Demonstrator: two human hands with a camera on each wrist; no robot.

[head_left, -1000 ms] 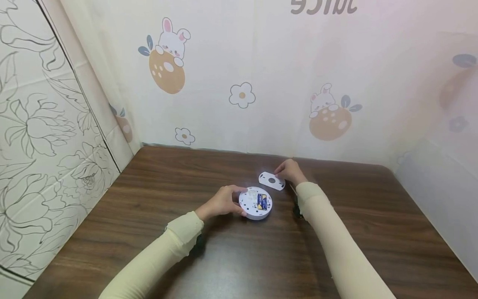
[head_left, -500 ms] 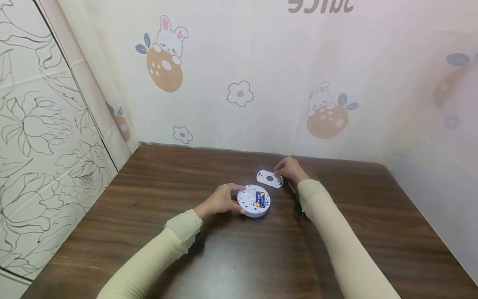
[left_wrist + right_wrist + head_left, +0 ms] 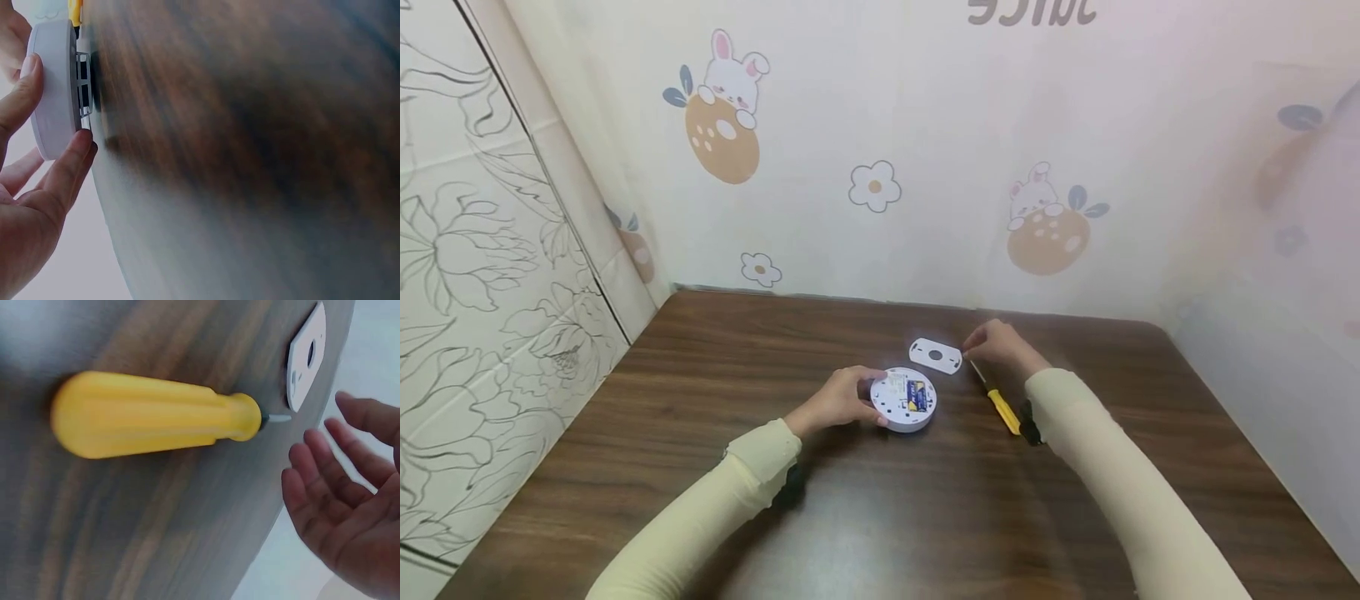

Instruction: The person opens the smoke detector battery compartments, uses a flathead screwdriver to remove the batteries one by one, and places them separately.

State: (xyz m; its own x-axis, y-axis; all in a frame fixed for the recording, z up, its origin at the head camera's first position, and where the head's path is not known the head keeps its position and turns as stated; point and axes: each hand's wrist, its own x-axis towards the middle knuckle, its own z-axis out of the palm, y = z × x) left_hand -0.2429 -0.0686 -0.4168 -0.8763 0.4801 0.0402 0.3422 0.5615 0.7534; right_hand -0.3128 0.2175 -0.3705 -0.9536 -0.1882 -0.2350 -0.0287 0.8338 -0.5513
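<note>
My left hand (image 3: 835,402) grips the side of a round white smoke detector (image 3: 893,408) between thumb and fingers. Its back faces up, showing a blue and yellow battery. In the left wrist view the detector (image 3: 53,94) has a slotted grille on its underside, close over the table. A white mounting plate (image 3: 922,352) with a hole in its middle lies just behind. To its right is my right hand (image 3: 1002,346), holding nothing; in the right wrist view its fingers (image 3: 304,494) are loosely bent. Below that hand lies a yellow-handled screwdriver (image 3: 1003,412), its shaft pointing towards the plate.
Everything lies on a dark brown wooden table (image 3: 715,358). A printed curtain (image 3: 820,125) hangs along the back edge, and a floral sheet (image 3: 482,275) borders the left side. Dark wrist straps show beneath both cream sleeves.
My right hand has let go of the mounting plate and moved slightly right, uncovering the screwdriver. My left hand stays on the smoke detector. The whole view has shifted slightly.
</note>
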